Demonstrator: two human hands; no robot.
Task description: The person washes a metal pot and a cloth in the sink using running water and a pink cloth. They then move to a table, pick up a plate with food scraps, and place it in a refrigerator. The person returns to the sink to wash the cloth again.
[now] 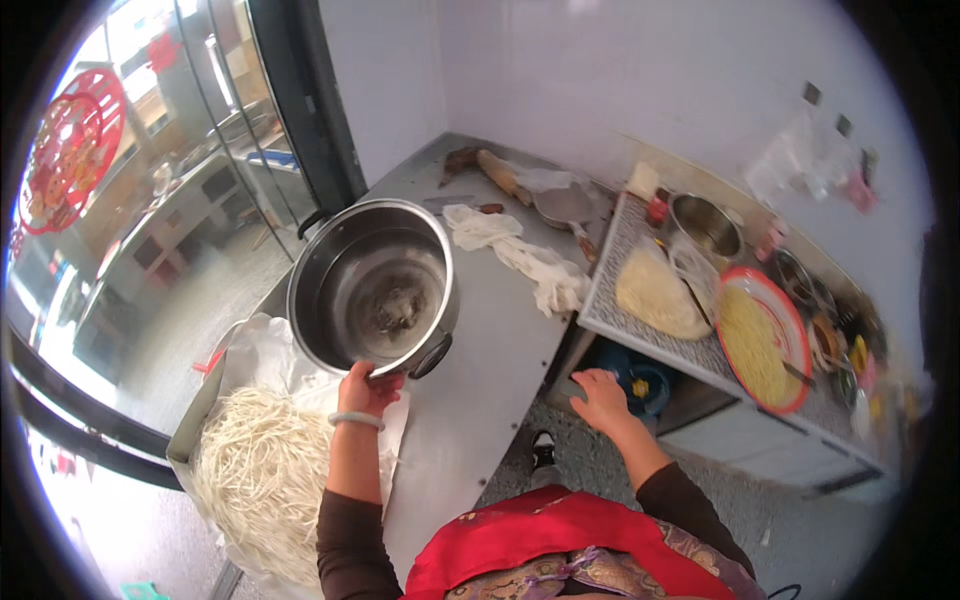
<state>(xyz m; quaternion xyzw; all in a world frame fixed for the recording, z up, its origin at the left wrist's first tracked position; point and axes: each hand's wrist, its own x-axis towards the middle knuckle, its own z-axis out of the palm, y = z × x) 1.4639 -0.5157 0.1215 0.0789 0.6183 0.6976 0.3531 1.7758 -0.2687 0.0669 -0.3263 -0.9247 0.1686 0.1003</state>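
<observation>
A large steel stockpot [319,300] with black handles stands over the grey metal table, and its inside looks wet with a little cloudy residue at the bottom. My left hand [367,390], with a pale bangle on the wrist, grips the near rim beside one handle. My right hand [604,401] is off to the right, in the air beyond the table's edge, fingers apart and holding nothing. Below and left of the pot, a heap of pale noodles [262,472] lies on a white sheet. A twisted white cloth [517,251] lies right of the pot.
Behind the cloth are a strainer [562,206] and a knife [450,201]. The speckled counter [600,300] at right bears a bag of pale food [660,292], a steel pot [705,225] and a red-rimmed tray of yellow shreds [757,345]. A glass door [225,127] borders the left.
</observation>
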